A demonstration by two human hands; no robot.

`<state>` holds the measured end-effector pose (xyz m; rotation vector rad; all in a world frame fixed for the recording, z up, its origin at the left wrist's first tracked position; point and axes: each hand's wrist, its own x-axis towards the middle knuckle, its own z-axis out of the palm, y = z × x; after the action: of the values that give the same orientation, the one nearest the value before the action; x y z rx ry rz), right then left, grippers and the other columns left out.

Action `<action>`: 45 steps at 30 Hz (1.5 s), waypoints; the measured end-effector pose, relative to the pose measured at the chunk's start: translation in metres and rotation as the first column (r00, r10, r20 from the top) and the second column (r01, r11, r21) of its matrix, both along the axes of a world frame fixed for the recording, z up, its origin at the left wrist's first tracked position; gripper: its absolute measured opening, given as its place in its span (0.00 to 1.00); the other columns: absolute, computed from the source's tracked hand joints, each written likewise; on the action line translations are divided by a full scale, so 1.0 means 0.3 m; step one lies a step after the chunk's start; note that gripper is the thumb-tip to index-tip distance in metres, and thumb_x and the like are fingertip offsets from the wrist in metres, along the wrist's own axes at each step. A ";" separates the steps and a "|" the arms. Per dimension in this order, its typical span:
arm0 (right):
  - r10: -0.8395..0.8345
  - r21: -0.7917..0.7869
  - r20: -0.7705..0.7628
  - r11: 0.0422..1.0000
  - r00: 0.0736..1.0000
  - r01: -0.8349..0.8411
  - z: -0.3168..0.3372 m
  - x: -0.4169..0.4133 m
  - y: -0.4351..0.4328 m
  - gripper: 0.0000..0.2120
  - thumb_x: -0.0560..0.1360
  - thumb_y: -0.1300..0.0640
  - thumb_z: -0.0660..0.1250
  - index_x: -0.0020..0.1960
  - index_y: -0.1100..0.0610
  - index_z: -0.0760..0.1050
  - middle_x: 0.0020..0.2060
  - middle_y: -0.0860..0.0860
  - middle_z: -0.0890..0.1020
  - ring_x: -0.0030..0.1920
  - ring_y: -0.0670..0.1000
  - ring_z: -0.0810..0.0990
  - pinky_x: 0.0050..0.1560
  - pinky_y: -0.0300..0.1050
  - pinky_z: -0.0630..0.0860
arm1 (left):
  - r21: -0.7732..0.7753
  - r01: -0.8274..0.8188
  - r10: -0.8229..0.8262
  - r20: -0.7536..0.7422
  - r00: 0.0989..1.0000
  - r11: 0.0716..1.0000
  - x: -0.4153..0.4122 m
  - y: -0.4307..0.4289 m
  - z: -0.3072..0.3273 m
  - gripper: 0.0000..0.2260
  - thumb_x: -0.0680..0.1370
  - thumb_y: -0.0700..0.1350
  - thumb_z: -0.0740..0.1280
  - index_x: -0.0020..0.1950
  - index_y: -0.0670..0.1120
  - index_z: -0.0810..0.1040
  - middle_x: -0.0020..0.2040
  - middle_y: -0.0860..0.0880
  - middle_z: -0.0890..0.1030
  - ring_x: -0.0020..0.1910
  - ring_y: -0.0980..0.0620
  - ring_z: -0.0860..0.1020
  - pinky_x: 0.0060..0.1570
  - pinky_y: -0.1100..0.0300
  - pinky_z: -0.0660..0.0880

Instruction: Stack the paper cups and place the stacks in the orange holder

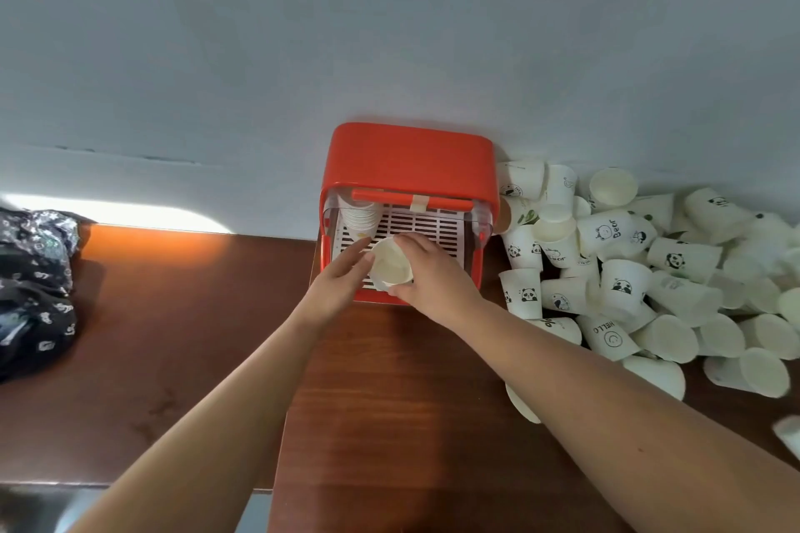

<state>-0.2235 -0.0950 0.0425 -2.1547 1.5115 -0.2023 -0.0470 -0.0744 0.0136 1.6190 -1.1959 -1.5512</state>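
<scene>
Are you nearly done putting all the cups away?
Not nearly. Done: one stack stands in the back left corner of the orange holder. In hand: the right hand grips a cup over the holder's grid, and the left hand touches its rim. Left: a big pile of loose cups lies on the table, right of the holder, not yet stacked.

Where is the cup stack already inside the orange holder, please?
In the head view, the stack sits in the back-left corner of the orange holder, just beyond the left hand.
</scene>
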 end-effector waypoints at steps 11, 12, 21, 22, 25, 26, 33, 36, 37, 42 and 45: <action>-0.156 0.114 0.054 0.982 0.986 0.149 0.003 -0.025 0.031 0.33 0.75 0.48 0.71 0.75 0.54 0.62 0.70 0.52 0.67 0.70 0.52 0.68 0.66 0.49 0.70 | -0.210 0.028 0.038 0.306 0.951 0.977 0.001 0.022 -0.057 0.21 0.79 0.54 0.67 0.71 0.51 0.70 0.66 0.52 0.74 0.61 0.53 0.77 0.62 0.49 0.76; -0.175 0.101 0.049 0.980 0.983 0.170 0.023 -0.056 0.052 0.31 0.75 0.48 0.71 0.74 0.55 0.63 0.70 0.52 0.67 0.69 0.51 0.69 0.66 0.48 0.70 | -0.233 0.005 0.070 0.312 0.948 0.972 -0.003 0.034 -0.051 0.20 0.79 0.53 0.66 0.69 0.50 0.71 0.65 0.51 0.74 0.59 0.53 0.77 0.59 0.49 0.78; -0.512 0.041 -0.100 0.854 0.853 0.518 0.095 -0.571 0.444 0.24 0.77 0.50 0.69 0.69 0.57 0.70 0.65 0.52 0.70 0.64 0.51 0.72 0.63 0.44 0.68 | -0.282 0.273 -0.207 0.243 0.948 0.920 -0.261 0.224 0.037 0.06 0.79 0.42 0.67 0.54 0.50 0.76 0.50 0.52 0.79 0.52 0.53 0.77 0.55 0.55 0.76; -0.548 0.046 -0.116 0.830 0.829 0.555 0.092 -0.623 0.493 0.24 0.77 0.50 0.69 0.69 0.58 0.70 0.64 0.53 0.70 0.63 0.52 0.72 0.62 0.44 0.69 | -0.254 0.358 -0.294 0.259 0.920 0.898 -0.311 0.242 0.036 0.06 0.79 0.42 0.67 0.54 0.50 0.77 0.50 0.53 0.79 0.52 0.54 0.77 0.56 0.56 0.75; -0.648 0.056 -0.150 0.749 0.747 0.661 0.080 -0.746 0.639 0.23 0.76 0.52 0.70 0.68 0.59 0.71 0.63 0.54 0.70 0.62 0.53 0.72 0.60 0.42 0.67 | -0.174 0.558 -0.485 0.334 0.808 0.811 -0.472 0.288 0.027 0.06 0.79 0.45 0.67 0.55 0.51 0.78 0.52 0.53 0.77 0.51 0.58 0.76 0.54 0.61 0.74; -0.673 0.059 -0.157 0.724 0.723 0.687 0.071 -0.779 0.686 0.23 0.76 0.52 0.70 0.67 0.59 0.71 0.63 0.55 0.70 0.62 0.53 0.72 0.60 0.41 0.66 | -0.146 0.601 -0.523 0.362 0.771 0.786 -0.524 0.300 0.020 0.06 0.79 0.45 0.67 0.55 0.50 0.77 0.53 0.52 0.77 0.51 0.56 0.76 0.54 0.60 0.74; -0.712 0.196 -0.280 0.614 0.644 0.764 -0.059 -0.939 0.909 0.28 0.74 0.48 0.71 0.69 0.58 0.68 0.64 0.56 0.68 0.62 0.56 0.72 0.64 0.48 0.71 | 0.037 0.651 -0.576 0.504 0.643 0.758 -0.792 0.342 -0.098 0.21 0.77 0.48 0.69 0.68 0.43 0.72 0.65 0.45 0.70 0.65 0.45 0.70 0.62 0.52 0.69; -0.671 0.247 -0.354 0.605 0.652 0.757 -0.127 -0.985 0.939 0.35 0.73 0.44 0.72 0.73 0.57 0.64 0.66 0.57 0.66 0.66 0.57 0.70 0.67 0.51 0.69 | 0.071 0.619 -0.538 0.577 0.614 0.783 -0.857 0.357 -0.144 0.27 0.76 0.50 0.71 0.71 0.42 0.69 0.68 0.41 0.69 0.69 0.41 0.67 0.67 0.46 0.69; -0.654 0.253 -0.376 0.609 0.657 0.751 -0.150 -0.999 0.943 0.36 0.72 0.44 0.72 0.73 0.57 0.63 0.66 0.57 0.66 0.66 0.58 0.69 0.67 0.51 0.69 | 0.081 0.614 -0.531 0.599 0.600 0.785 -0.872 0.361 -0.157 0.29 0.75 0.51 0.72 0.72 0.42 0.68 0.69 0.41 0.68 0.69 0.41 0.67 0.67 0.45 0.68; -0.560 0.320 -0.429 0.639 0.708 0.699 -0.243 -1.068 0.944 0.33 0.72 0.47 0.71 0.71 0.57 0.62 0.64 0.57 0.68 0.63 0.58 0.70 0.62 0.52 0.72 | 0.147 0.588 -0.519 0.667 0.535 0.796 -0.919 0.386 -0.215 0.31 0.75 0.51 0.73 0.72 0.41 0.66 0.66 0.38 0.71 0.66 0.37 0.70 0.64 0.41 0.70; -0.514 0.376 -0.412 0.656 0.753 0.654 -0.275 -1.109 0.930 0.31 0.73 0.50 0.70 0.71 0.58 0.62 0.64 0.58 0.70 0.63 0.59 0.71 0.61 0.52 0.72 | 0.152 0.554 -0.501 0.660 0.560 0.819 -0.934 0.401 -0.226 0.31 0.75 0.50 0.73 0.73 0.42 0.65 0.66 0.39 0.71 0.66 0.37 0.70 0.63 0.39 0.71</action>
<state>-0.5561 0.1840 -0.0399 -1.2499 2.1166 0.2700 -0.3272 0.0458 -0.0543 1.9615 -2.2996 -1.1916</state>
